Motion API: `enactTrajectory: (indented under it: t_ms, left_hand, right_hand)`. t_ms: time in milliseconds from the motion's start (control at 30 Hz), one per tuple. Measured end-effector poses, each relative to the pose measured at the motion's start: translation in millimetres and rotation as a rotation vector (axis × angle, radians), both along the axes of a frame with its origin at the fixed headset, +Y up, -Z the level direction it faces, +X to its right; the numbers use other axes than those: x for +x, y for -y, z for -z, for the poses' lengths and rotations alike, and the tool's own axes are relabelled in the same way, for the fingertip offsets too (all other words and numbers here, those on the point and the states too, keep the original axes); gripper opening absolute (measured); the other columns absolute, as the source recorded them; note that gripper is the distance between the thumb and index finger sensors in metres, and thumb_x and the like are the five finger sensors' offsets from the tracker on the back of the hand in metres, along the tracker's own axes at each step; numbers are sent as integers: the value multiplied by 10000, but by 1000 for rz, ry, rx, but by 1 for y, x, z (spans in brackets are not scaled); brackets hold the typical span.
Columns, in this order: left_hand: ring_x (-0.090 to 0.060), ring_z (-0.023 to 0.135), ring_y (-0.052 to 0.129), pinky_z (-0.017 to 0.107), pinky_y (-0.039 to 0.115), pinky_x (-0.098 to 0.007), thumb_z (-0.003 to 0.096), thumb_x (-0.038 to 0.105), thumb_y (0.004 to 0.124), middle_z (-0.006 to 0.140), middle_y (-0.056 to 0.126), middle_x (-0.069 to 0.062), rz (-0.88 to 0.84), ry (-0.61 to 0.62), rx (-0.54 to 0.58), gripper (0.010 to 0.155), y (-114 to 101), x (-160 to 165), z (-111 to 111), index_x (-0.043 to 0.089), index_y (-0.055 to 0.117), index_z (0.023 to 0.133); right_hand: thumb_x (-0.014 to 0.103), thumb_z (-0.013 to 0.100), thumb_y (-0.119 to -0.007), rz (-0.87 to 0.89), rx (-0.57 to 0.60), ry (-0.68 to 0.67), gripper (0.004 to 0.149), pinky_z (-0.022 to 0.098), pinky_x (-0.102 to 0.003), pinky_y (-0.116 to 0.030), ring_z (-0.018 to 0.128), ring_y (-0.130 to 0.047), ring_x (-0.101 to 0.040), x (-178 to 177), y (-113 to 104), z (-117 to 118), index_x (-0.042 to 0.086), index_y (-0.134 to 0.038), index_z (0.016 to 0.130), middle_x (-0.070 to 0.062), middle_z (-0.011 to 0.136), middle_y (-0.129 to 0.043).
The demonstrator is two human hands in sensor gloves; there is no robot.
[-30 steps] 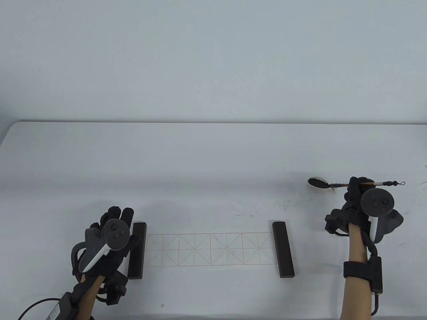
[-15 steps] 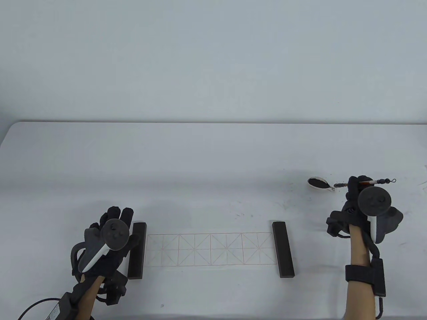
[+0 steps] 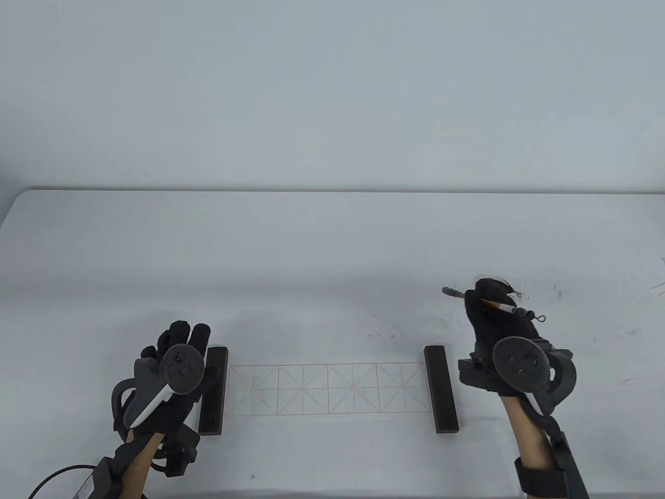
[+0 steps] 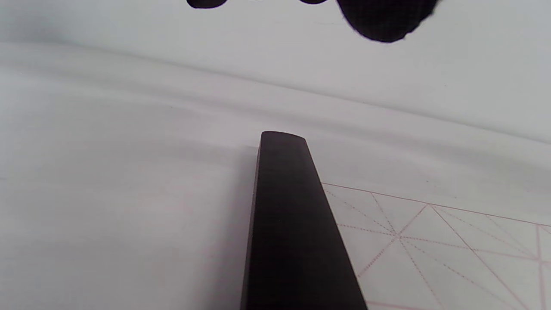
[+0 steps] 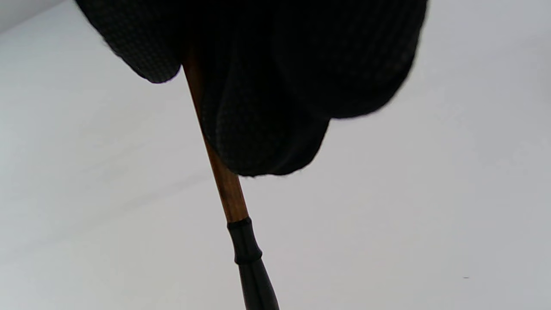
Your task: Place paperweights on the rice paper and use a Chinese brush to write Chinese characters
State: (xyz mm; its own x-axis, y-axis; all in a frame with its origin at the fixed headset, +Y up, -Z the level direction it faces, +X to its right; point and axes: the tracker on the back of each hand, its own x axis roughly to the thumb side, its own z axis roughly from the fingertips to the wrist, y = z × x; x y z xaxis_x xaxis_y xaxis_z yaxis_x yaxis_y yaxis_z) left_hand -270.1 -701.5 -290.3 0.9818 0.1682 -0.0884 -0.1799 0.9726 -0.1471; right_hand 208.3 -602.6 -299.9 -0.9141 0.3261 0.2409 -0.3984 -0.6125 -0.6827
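White bench against a pale wall: rice paper is lying between two paperweights; right grip is clasping the brush; left grip is resting flat, fingers straight.

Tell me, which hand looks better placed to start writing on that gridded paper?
The right hand. Its grip is already on the brush, just beyond the right paperweight. The left hand holds nothing and rests by the left paperweight at the rice paper edge.
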Motion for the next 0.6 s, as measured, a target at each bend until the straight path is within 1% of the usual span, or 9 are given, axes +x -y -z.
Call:
enactTrajectory:
  t_ms: [200, 333, 400, 600]
  left_hand:
    - [-361, 1232, 217, 874, 187, -566, 531, 537, 580, 1288, 98, -54, -6, -2, 3, 804, 0, -1, 0, 404, 132, 1185]
    - [-360, 1232, 218, 874, 186, -565, 531, 538, 580, 1288, 98, -53, -10, -5, 0, 804, 0, -1, 0, 405, 131, 1185]
    - [-360, 1232, 216, 874, 185, -566, 531, 537, 580, 1288, 96, -55, -13, -5, -1, 804, 0, -1, 0, 404, 131, 1185]
    - [-361, 1231, 210, 874, 183, -565, 531, 537, 580, 1287, 95, -53, -4, -3, 0, 806, 0, -1, 0, 402, 130, 1186]
  right_hand:
    - [420, 501, -771, -75, 27, -180, 386, 184, -231, -887, 288, -1041, -140, -68, 3, -18, 118, -876, 717, -80, 490, -1033]
    - [401, 520, -752, -111, 33, -300, 364, 188, -235, -882, 291, -1035, -149, -115, 12, -28, 123, -868, 724, -93, 495, -1025]
    - [394, 528, -745, -142, 33, -340, 363, 192, -240, -882, 297, -1035, -155, -138, 18, -32, 119, -865, 731, -101, 505, -1021]
    - [392, 530, -742, -176, 46, -399, 368, 191, -238, -883, 297, -1036, -153, -186, 27, -41, 111, -862, 735, -103, 504, -1021]
